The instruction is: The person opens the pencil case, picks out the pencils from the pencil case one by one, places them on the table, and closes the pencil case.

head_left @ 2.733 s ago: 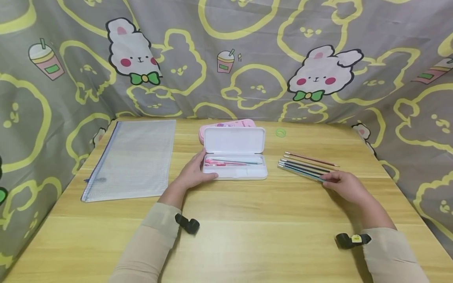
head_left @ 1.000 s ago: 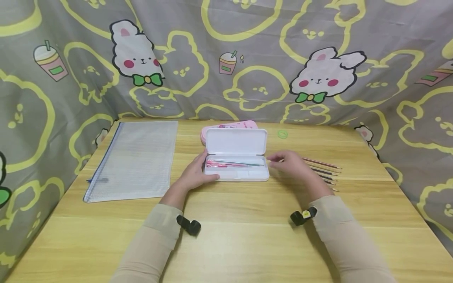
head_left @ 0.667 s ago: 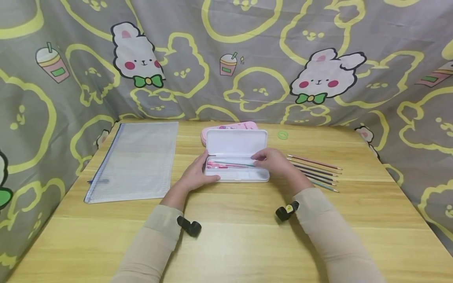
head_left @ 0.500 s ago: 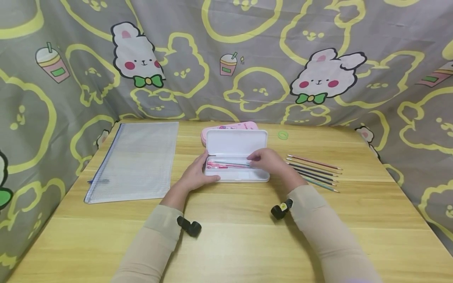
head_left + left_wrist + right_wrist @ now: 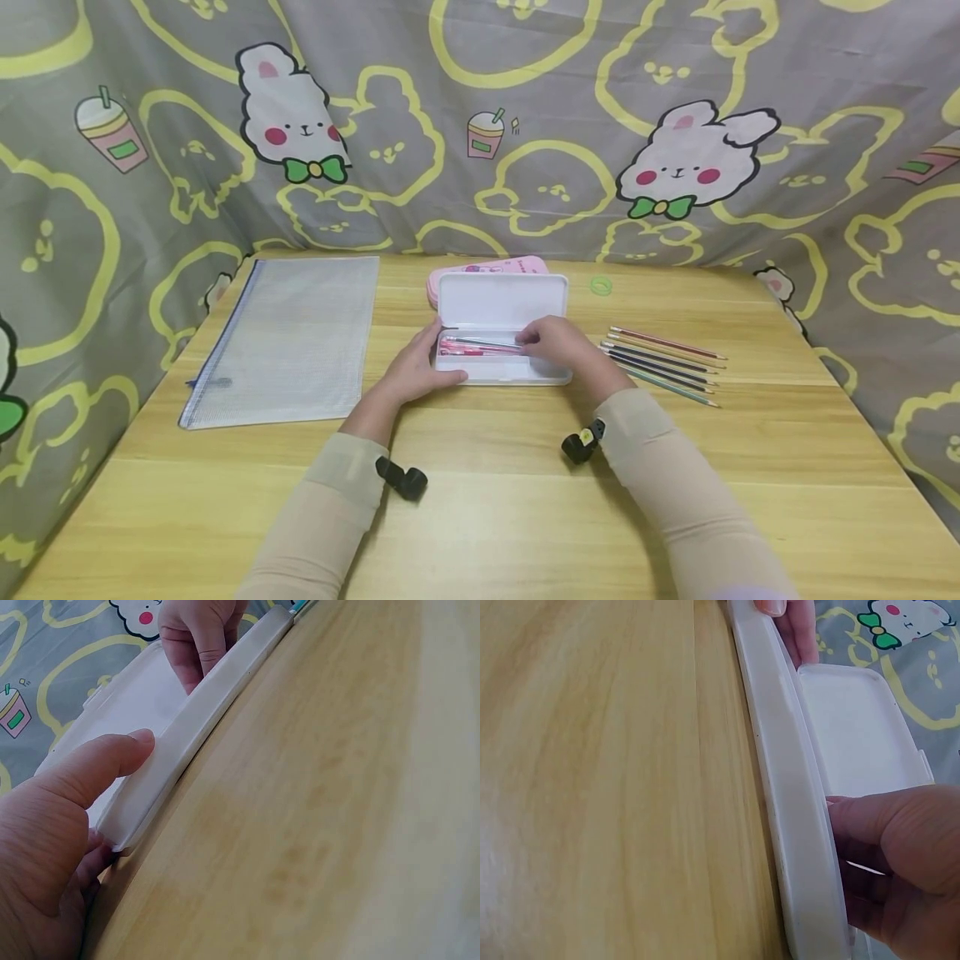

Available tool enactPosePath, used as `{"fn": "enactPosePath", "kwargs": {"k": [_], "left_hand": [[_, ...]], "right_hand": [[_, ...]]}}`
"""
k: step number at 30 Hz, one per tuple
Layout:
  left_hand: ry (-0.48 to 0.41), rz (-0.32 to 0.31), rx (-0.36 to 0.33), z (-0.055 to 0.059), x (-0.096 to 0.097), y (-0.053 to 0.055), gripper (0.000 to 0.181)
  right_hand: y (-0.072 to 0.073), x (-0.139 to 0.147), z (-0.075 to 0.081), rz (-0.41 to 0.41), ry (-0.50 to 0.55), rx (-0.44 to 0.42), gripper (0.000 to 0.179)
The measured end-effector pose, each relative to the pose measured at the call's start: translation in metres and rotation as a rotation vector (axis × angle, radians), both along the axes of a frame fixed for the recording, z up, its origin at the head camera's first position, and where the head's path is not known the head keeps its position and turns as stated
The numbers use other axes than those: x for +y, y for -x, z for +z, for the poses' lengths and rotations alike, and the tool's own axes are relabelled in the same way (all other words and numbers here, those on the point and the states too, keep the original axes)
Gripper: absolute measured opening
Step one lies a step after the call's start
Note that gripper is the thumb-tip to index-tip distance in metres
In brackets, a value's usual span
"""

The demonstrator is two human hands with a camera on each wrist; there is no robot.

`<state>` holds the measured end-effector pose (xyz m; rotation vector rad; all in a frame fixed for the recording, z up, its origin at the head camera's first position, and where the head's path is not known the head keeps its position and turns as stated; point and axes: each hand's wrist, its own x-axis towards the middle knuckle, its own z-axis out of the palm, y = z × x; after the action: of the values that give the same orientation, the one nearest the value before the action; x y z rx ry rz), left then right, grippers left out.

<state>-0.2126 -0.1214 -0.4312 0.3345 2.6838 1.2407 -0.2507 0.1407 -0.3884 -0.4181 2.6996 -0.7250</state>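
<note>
An open white pencil case (image 5: 502, 304) lies near the middle of the table with its lid raised. My left hand (image 5: 411, 367) grips its left end; in the left wrist view the thumb (image 5: 124, 754) presses on the front wall and the fingers bend round the end. Several slim pens (image 5: 480, 345), pink, red and teal, lie in the rear compartment. My right hand (image 5: 558, 342) reaches into the right part of the case, over the pens' right ends. In the right wrist view its fingertips are hidden behind the front wall, so I cannot tell whether they pinch a pen.
Several pencils (image 5: 660, 362) lie fanned on the table right of the case. Behind it is a closed pink pencil case (image 5: 517, 265), with green rings (image 5: 601, 286) nearby. A translucent mesh zip pouch (image 5: 285, 342) lies at the left. A patterned curtain (image 5: 420, 167) hangs behind the table.
My right hand has left the pencils, moved left to the white case and slid farther left over the pens. My left hand stays at the case's left end.
</note>
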Motion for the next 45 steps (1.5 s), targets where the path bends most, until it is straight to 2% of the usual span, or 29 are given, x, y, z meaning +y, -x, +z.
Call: {"fn": "enactPosePath", "kwargs": {"k": [7, 16, 20, 27, 37, 45], "left_hand": [[-0.006, -0.005, 0.008, 0.0, 0.0, 0.001, 0.115], [-0.002, -0.007, 0.032, 0.001, 0.0, 0.002, 0.114], [0.001, -0.006, 0.03, 0.001, -0.001, 0.002, 0.114], [0.002, -0.008, 0.021, 0.0, 0.0, 0.002, 0.114], [0.01, -0.006, 0.016, -0.001, 0.0, 0.0, 0.113], [0.002, -0.004, 0.009, 0.001, 0.001, 0.0, 0.114]], "right_hand": [[-0.001, 0.0, 0.003, 0.02, -0.023, -0.024, 0.029], [-0.001, 0.01, 0.01, 0.04, -0.047, 0.0, 0.027], [-0.001, 0.012, 0.009, 0.061, -0.063, 0.022, 0.027], [0.001, 0.01, 0.004, 0.034, -0.097, -0.003, 0.029], [-0.002, 0.011, -0.006, 0.118, -0.091, 0.126, 0.028], [-0.003, 0.013, -0.001, 0.098, -0.078, 0.1, 0.025]]}}
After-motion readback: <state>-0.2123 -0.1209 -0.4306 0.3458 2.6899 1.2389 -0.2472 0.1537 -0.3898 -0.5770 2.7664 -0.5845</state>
